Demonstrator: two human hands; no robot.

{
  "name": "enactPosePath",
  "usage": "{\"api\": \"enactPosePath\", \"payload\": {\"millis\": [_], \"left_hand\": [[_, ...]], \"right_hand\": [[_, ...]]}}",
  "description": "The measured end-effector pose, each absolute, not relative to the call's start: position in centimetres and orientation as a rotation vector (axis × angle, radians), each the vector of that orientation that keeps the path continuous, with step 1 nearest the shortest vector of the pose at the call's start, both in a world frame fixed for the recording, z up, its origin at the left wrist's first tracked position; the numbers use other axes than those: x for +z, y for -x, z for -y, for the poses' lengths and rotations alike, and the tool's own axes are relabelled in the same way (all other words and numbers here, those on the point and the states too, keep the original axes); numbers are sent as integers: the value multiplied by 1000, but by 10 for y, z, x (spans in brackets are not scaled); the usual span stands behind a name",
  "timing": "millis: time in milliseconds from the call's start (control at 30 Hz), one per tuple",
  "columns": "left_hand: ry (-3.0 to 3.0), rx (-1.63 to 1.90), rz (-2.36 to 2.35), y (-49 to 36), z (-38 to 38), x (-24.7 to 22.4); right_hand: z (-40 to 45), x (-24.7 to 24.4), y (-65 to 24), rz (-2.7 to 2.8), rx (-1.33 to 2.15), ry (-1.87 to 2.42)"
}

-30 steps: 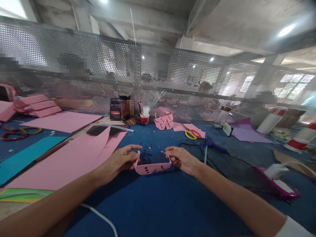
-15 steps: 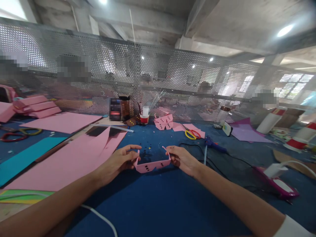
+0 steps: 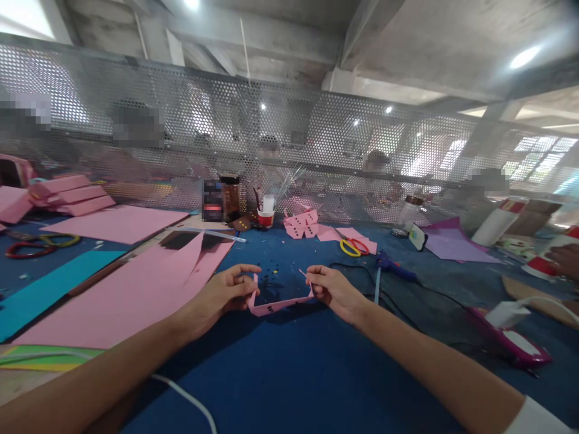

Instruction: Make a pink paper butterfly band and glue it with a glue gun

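Observation:
A pair of pink paper glasses (image 3: 280, 305) with small dark marks hangs low over the blue table, its front strip facing me and its two side arms pointing away. My left hand (image 3: 231, 290) pinches the left arm between thumb and fingers. The right arm is pinched in my right hand (image 3: 329, 288). Behind them lie small dark bits on the table. Farther back sits another pink paper piece with dark dots (image 3: 301, 225), beside yellow and red scissors (image 3: 353, 246).
Pink sheets (image 3: 131, 295) and a teal strip (image 3: 54, 292) cover the left. To the right are a blue glue gun (image 3: 395, 267) with its cord and a magenta power strip (image 3: 511, 340). A person's hand (image 3: 565, 259) shows at the right edge.
The paper glasses have tilted, so their front looks narrower and fewer marks show. Both my hands keep their hold. Another person's hand has appeared at the far right.

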State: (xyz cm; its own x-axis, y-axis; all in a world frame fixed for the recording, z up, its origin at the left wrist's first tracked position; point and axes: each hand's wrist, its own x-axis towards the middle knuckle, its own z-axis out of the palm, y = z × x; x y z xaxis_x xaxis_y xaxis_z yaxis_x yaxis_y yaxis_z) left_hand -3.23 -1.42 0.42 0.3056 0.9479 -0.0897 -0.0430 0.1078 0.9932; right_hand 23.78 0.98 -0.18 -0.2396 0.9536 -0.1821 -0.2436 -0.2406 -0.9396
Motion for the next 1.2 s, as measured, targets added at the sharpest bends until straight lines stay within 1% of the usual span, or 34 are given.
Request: {"api": "enactPosePath", "payload": {"millis": [567,1200], "left_hand": [[-1150,945,-996,31,17,10],[-1133,914,-1006,32,18,13]], "right_hand": [[-5,5,-238,1034,1693,1000],[-10,-2,-240,1045,1726,910]]}}
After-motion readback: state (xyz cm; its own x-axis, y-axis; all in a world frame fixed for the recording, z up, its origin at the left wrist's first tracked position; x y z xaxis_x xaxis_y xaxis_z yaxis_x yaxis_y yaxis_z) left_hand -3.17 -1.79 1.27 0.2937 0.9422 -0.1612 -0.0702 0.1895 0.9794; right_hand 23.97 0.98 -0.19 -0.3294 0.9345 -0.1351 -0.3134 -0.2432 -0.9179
